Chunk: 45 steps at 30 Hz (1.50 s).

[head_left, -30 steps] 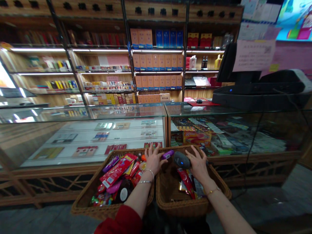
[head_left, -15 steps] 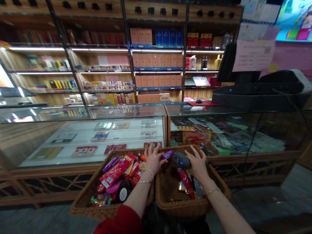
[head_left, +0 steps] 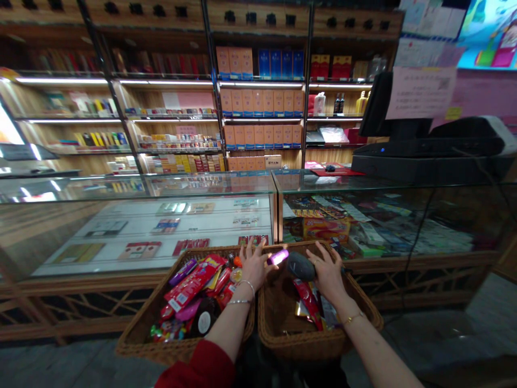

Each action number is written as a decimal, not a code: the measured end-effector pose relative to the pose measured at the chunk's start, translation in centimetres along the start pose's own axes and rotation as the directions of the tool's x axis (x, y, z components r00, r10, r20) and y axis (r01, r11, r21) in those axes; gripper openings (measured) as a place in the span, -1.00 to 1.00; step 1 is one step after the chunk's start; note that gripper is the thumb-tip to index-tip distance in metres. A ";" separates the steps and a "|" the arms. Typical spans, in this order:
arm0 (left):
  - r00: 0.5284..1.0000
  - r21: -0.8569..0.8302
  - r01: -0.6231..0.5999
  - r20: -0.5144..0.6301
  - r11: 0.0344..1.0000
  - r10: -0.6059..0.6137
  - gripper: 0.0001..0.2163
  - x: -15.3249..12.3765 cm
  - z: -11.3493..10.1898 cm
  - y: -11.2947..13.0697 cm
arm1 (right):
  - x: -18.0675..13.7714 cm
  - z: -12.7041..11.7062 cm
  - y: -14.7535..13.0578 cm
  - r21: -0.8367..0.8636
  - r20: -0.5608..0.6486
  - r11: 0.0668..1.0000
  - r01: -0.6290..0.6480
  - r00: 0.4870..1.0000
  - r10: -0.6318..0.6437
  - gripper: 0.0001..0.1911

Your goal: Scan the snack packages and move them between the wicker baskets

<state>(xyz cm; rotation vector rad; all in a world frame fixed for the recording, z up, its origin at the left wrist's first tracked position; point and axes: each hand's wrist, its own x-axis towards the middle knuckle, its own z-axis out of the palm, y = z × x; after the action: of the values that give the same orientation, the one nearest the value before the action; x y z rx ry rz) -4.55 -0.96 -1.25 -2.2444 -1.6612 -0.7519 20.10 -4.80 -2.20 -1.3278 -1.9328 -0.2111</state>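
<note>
My left hand (head_left: 252, 269) holds a small purple tube-like packet (head_left: 278, 257) between thumb and fingers, above the inner rims of two wicker baskets. A bright light falls on the packet from a dark grey barcode scanner (head_left: 301, 267). My right hand (head_left: 328, 274) grips that scanner, its fingers partly spread. The left basket (head_left: 133, 335) is heaped with snacks, among them a large red packet (head_left: 196, 283), a purple packet (head_left: 183, 272) and a round dark container with a white label (head_left: 204, 321). In the right basket (head_left: 278, 337) lie a red packet (head_left: 309, 302) and a few other packets.
Glass display counters (head_left: 218, 186) stand just beyond the baskets. A monitor (head_left: 374, 105) rests at the right, with a dark cable (head_left: 420, 237) hanging down the counter front. Shelves of boxes (head_left: 262, 102) line the back wall.
The scanner's light now shines brightly on the purple packet, and the blue light on the scanner is no longer visible. Both hands have stayed nearly in place.
</note>
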 end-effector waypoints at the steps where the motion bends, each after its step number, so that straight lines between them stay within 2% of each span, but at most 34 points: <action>1: 1.000 0.000 0.002 0.001 1.000 -0.002 -0.76 0.0 0.0 0.0 | 0.0 0.0 0.0 -0.001 0.000 1.000 -0.003 1.000 0.003 -0.64; 8: 1.000 0.005 0.014 0.012 1.000 -0.014 -0.76 0.1 -0.3 0.3 | 0.0 0.0 0.0 -0.055 0.003 0.998 0.007 1.000 -0.007 -0.65; 27: 1.000 -0.009 0.016 0.000 1.000 -0.016 -0.72 0.1 0.4 -0.2 | -0.1 0.2 0.2 0.014 -0.015 1.000 0.014 1.000 -0.013 -0.65; 40: 0.999 -0.022 0.038 0.036 0.999 -0.037 -0.74 0.2 -0.1 0.1 | -0.2 0.3 0.4 0.030 -0.025 0.998 0.055 0.998 -0.054 -0.61; 45: 0.999 -0.021 0.035 0.016 0.999 -0.035 -0.72 0.1 0.3 -0.1 | -0.2 0.1 0.3 0.042 -0.013 0.998 0.048 0.999 -0.047 -0.64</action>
<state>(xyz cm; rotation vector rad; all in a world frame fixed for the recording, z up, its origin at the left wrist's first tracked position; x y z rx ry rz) -4.51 -0.71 -1.40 -2.2462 -1.7113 -0.7659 20.32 -4.79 -2.50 -1.2514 -1.9502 -0.2002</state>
